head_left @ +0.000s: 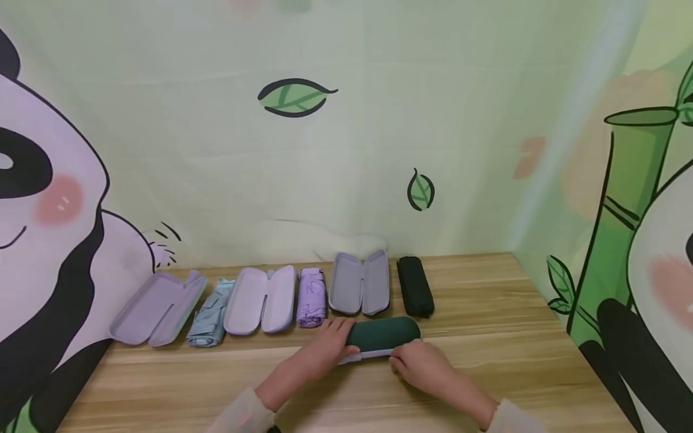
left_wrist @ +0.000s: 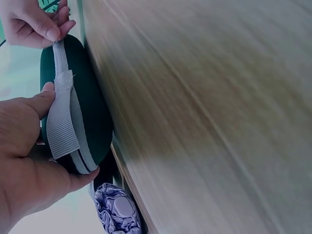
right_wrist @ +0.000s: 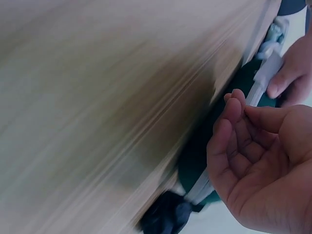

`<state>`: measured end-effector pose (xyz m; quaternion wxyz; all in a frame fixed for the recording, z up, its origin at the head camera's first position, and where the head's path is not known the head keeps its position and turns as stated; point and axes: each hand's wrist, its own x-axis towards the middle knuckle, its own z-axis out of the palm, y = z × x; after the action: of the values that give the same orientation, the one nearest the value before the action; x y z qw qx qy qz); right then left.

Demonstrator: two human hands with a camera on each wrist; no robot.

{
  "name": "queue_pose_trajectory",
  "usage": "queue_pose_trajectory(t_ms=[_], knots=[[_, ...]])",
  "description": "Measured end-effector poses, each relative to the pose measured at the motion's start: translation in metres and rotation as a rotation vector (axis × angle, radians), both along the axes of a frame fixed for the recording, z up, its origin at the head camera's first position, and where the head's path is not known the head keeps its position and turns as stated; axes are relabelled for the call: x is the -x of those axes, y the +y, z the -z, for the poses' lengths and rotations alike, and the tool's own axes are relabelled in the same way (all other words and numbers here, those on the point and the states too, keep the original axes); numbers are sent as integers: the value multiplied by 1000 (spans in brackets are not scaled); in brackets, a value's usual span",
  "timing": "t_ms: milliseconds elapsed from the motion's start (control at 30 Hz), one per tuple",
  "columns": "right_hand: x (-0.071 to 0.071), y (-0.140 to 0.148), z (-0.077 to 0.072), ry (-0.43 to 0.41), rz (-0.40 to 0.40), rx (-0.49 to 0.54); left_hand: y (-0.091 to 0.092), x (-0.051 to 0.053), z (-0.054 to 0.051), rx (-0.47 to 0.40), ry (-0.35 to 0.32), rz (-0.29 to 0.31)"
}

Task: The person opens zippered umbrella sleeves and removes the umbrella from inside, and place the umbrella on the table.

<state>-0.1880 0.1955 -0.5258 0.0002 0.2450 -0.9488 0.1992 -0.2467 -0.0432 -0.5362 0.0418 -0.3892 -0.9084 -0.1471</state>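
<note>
A dark green zip case lies on the wooden table in front of me, its light grey zipper facing my side. My left hand grips the case's left end, thumb beside the grey strap. Toward the right end, my right hand pinches at the zipper with thumb and fingertips; the pull itself is hidden by the fingers. Behind the case lie a purple folded umbrella and an open grey case. To its upper right is a black folded bundle.
Farther left in the row are an open white-lined case, a light blue folded bundle and another open case. A printed cloth backdrop rises behind the wooden table.
</note>
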Motion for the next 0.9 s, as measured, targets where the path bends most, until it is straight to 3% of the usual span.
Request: queue_pose_trajectory(t_ms=[167, 400, 633, 900], knots=[[2, -25, 2, -37, -27, 14, 0, 0, 1, 29, -1, -10], [2, -50, 2, -10, -11, -28, 0, -4, 1, 7, 50, -2], [4, -48, 1, -63, -13, 25, -1, -4, 0, 14, 34, -26], [10, -30, 0, -78, -64, 116, -2, -4, -7, 7, -14, 3]])
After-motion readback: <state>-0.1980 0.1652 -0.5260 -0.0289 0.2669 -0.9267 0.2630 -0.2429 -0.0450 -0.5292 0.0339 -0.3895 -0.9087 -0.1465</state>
